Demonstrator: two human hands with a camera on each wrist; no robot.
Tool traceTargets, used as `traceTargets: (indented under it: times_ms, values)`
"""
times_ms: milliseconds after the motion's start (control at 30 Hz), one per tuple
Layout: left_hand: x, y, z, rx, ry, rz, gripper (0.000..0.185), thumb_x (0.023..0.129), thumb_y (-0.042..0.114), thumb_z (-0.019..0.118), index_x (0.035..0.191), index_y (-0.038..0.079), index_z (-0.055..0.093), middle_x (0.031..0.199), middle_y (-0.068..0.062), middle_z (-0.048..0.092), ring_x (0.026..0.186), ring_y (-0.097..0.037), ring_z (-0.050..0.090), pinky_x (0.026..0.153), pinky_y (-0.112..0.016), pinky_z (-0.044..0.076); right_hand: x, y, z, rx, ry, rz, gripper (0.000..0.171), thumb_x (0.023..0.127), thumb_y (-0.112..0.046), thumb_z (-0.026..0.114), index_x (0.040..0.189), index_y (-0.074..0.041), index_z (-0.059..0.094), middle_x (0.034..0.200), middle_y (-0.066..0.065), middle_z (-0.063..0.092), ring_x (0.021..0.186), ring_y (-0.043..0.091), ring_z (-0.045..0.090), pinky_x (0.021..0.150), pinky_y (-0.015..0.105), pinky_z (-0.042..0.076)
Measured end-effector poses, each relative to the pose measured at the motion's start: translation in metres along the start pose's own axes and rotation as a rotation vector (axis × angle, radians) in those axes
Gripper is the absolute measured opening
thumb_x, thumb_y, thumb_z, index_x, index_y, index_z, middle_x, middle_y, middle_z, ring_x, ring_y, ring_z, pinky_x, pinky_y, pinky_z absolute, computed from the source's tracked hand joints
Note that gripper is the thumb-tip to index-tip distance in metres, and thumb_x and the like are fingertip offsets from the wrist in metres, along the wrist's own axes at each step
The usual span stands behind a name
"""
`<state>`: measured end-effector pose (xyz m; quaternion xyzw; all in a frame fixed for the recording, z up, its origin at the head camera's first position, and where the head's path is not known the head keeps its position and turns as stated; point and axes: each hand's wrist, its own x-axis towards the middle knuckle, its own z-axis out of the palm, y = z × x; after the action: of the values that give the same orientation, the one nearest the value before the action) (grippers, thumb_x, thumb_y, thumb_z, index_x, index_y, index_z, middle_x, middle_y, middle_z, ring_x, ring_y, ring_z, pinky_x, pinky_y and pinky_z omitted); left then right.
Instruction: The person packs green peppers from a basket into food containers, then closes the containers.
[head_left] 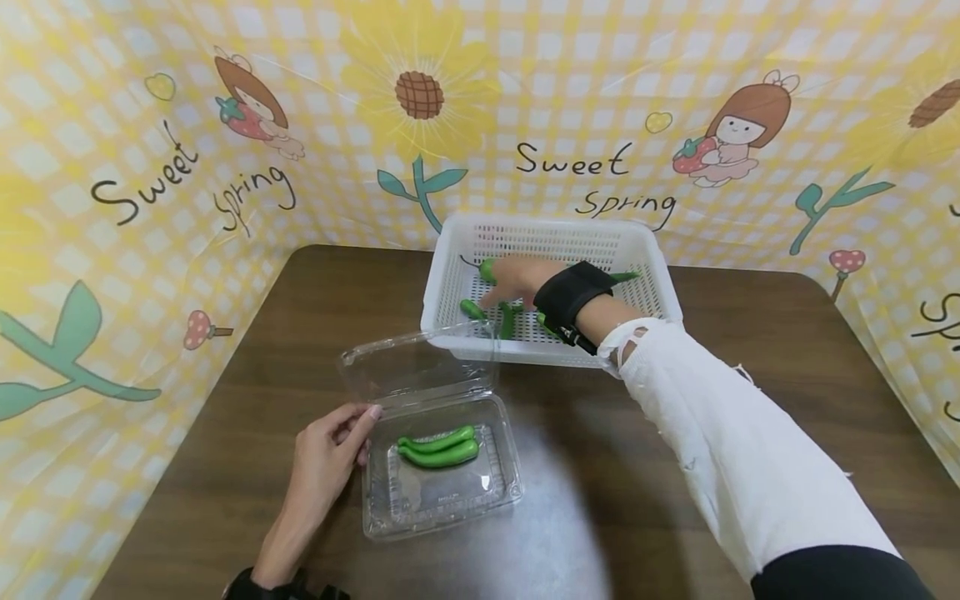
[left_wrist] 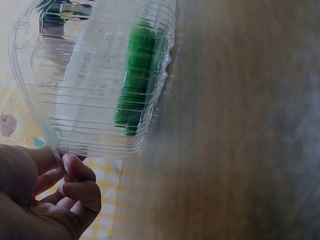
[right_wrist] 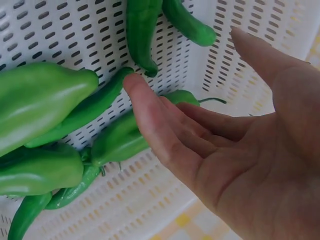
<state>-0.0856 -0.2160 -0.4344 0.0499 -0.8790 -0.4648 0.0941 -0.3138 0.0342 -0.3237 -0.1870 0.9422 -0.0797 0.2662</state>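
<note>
My left hand [head_left: 322, 458] pinches the left edge of a clear plastic clamshell box [head_left: 416, 512] near its hinge, thumb on one side and fingertips on the other. The lid [head_left: 420, 362] stands raised at the back. Two green peppers [head_left: 442, 452] lie side by side in its base. My right hand [head_left: 525, 279] reaches into a white perforated basket [head_left: 660, 250]. In the right wrist view its fingers are extended, thumb spread apart, over several green peppers [right_wrist: 40, 102]. The index fingertip is at the tip of a slim pepper [right_wrist: 90, 117]; whether it touches cannot be told.
The basket stands at the back of a brown wooden table [head_left: 270, 350], just behind the raised lid. A yellow checked cloth [head_left: 525, 92] with printed flowers and figures hangs around the back and sides. The right sleeve [head_left: 720, 433] crosses above the table's right half.
</note>
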Motion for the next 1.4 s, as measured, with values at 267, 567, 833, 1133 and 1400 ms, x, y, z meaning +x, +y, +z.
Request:
traceTargets:
  times_ms: [267, 567, 833, 1133, 1400]
  values:
    - [-0.001, 0.0, -0.001, 0.006, 0.017, -0.01, 0.025, 0.097, 0.035, 0.064, 0.096, 0.012, 0.075, 0.06, -0.003, 0.06, 0.048, -0.01, 0.056, 0.048, -0.021, 0.045, 0.007, -0.005, 0.006, -0.03, 0.011, 0.0, 0.046, 0.092, -0.049, 0.067, 0.114, -0.01, 0.056, 0.105, 0.007, 0.06, 0.096, 0.028, 0.067, 0.064, 0.032, 0.056]
    - [-0.003, 0.0, -0.001, 0.005, 0.023, -0.009, 0.024, 0.097, 0.034, 0.065, 0.095, 0.012, 0.075, 0.059, -0.002, 0.06, 0.048, -0.011, 0.056, 0.047, -0.02, 0.044, 0.012, -0.012, 0.009, -0.092, -0.006, 0.014, 0.049, 0.088, -0.054, 0.069, 0.105, -0.01, 0.06, 0.095, 0.005, 0.06, 0.079, 0.019, 0.058, 0.066, 0.028, 0.051]
    - [-0.004, -0.001, -0.001, -0.005, 0.026, 0.002, 0.022, 0.097, 0.032, 0.065, 0.095, 0.012, 0.075, 0.058, -0.001, 0.059, 0.047, -0.011, 0.056, 0.049, -0.019, 0.044, 0.014, -0.013, 0.011, -0.127, 0.001, 0.036, 0.047, 0.088, -0.056, 0.069, 0.099, -0.01, 0.061, 0.092, 0.004, 0.061, 0.074, 0.016, 0.051, 0.066, 0.027, 0.042]
    - [-0.001, 0.0, 0.0, -0.003, 0.033, 0.016, 0.023, 0.097, 0.033, 0.065, 0.095, 0.012, 0.075, 0.057, -0.001, 0.059, 0.047, -0.012, 0.055, 0.046, -0.019, 0.042, 0.024, -0.009, 0.016, -0.142, -0.01, 0.007, 0.052, 0.089, -0.055, 0.067, 0.107, -0.007, 0.063, 0.093, 0.005, 0.061, 0.074, 0.016, 0.055, 0.068, 0.028, 0.046]
    - [-0.001, -0.001, 0.0, 0.011, 0.023, -0.005, 0.022, 0.097, 0.033, 0.065, 0.095, 0.014, 0.075, 0.059, -0.001, 0.06, 0.047, -0.01, 0.056, 0.048, -0.02, 0.044, 0.032, -0.007, 0.024, -0.274, -0.016, -0.023, 0.046, 0.094, -0.053, 0.059, 0.103, -0.007, 0.063, 0.088, 0.003, 0.056, 0.077, 0.017, 0.052, 0.076, 0.029, 0.044]
